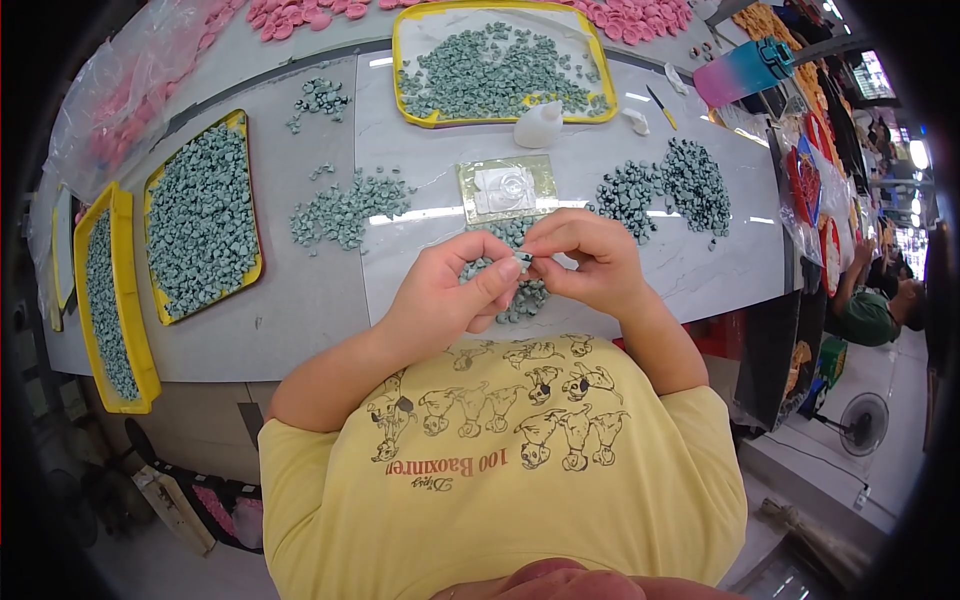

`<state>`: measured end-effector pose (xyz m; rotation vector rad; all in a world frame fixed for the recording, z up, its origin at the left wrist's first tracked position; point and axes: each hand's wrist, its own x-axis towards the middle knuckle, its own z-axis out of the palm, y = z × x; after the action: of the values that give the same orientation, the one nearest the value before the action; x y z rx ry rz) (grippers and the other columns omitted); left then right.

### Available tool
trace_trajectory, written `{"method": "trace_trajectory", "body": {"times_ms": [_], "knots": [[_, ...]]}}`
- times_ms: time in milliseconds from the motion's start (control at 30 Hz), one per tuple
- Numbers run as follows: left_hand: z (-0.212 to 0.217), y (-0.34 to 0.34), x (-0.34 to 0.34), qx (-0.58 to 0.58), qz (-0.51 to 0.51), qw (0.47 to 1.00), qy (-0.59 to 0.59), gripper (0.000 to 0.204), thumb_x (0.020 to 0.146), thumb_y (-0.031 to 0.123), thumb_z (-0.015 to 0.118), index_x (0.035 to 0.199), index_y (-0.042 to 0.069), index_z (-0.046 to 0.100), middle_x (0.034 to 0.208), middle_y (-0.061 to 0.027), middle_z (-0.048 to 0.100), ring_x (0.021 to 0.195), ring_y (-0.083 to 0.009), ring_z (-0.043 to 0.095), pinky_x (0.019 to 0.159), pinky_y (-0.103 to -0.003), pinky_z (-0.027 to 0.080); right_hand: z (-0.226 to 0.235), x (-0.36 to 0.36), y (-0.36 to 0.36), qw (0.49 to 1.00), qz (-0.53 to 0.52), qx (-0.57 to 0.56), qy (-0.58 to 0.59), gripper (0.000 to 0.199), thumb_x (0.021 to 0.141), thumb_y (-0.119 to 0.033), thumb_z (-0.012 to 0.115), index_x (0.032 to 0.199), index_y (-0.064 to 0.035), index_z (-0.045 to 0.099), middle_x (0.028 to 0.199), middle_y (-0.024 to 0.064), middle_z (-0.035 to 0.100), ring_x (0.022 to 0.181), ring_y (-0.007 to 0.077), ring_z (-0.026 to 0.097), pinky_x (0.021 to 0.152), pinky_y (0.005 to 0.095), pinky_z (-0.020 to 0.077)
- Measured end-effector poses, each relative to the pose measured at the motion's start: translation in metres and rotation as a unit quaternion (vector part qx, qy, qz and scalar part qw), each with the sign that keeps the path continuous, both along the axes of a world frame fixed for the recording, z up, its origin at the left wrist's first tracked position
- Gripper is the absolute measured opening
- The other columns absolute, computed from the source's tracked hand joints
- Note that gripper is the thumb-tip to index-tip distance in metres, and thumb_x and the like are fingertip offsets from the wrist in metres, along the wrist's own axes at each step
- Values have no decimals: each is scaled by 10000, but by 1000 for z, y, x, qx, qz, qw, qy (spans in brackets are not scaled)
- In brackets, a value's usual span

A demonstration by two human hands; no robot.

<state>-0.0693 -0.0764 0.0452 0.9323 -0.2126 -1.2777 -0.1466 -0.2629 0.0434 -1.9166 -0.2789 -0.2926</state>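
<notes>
My left hand and my right hand meet over the near middle of the table, fingertips pinched together. Between them is a small grey-green piece with a dark spot, mostly covered by fingers. Under and around the fingers lies a heap of similar grey-green pieces. Just beyond the hands sits a yellowish square sheet with a crinkled white patch on it. A white squeeze bottle stands past that. Two heaps with dark spots, a nearer one and a farther one, lie right of my hands.
Loose grey-green pieces lie to the left. Yellow-rimmed trays of them stand at the back, left and far left. A slim pointed tool and a pink-blue drinking bottle are back right. Pink pieces line the far edge.
</notes>
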Motion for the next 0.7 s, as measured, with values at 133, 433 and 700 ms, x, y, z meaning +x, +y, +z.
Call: {"method": "trace_trajectory", "body": {"times_ms": [133,433,700], "knots": [[0,-2,0,-6,2,1000,-7,118,922,165,499,909,47,493,669,-16,484,484,-51,337,403,-197,226,11,-5,6,995,-26,59,79,246,691,83,625,927,12,640,860,106,622,749,168,600,612,242,483],[3,-5,-10,44,75,952,-294,159,867,166,586,886,8,584,733,-40,602,633,-96,565,558,-239,449,17,-12,7,996,-55,-61,-21,304,700,80,624,993,3,647,844,93,623,711,154,593,583,237,488],[0,-5,-16,20,151,867,-475,138,827,117,614,891,-2,586,749,-98,610,631,-188,592,557,-278,464,24,-16,14,987,-85,-117,-69,309,678,48,686,981,-6,652,830,91,619,706,181,598,575,255,475]]}}
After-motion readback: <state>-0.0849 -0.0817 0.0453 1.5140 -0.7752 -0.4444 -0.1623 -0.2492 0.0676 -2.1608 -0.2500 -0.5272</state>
